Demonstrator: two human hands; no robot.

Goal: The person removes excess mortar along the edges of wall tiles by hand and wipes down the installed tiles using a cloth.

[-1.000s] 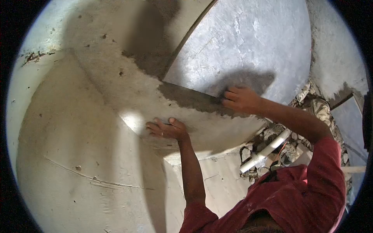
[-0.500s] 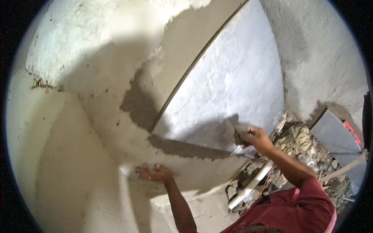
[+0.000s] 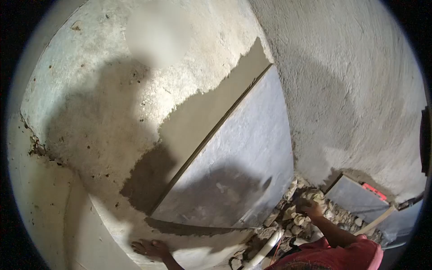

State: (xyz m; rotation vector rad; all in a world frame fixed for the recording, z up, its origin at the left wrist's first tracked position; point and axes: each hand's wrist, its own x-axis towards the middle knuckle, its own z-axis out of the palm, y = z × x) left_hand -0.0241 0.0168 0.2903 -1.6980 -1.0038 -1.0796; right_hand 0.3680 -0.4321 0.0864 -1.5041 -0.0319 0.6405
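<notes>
A large grey tile (image 3: 234, 157) lies at an angle against the wall, with a band of smooth grey mortar (image 3: 198, 119) along its upper left edge. More mortar shows below its lower edge. My left hand (image 3: 150, 249) rests on the pale surface beneath the tile's lower left corner, fingers spread and holding nothing. Over the rubble, right of the tile's lower corner, is my right hand (image 3: 310, 208). Its fingers are curled, and what they hold is too dark to make out.
Broken rubble (image 3: 294, 220) is heaped at the lower right, with a white pipe (image 3: 267, 247) across it. Beyond are another grey tile (image 3: 355, 195), a red object (image 3: 374, 191) on its edge, and a wooden handle (image 3: 375, 220). A rough plastered wall (image 3: 342, 90) rises at right.
My right hand, which held a dark grey clump over the tile's lower right part, has moved off it to the rubble. The view has shifted; my left hand still rests below the tile.
</notes>
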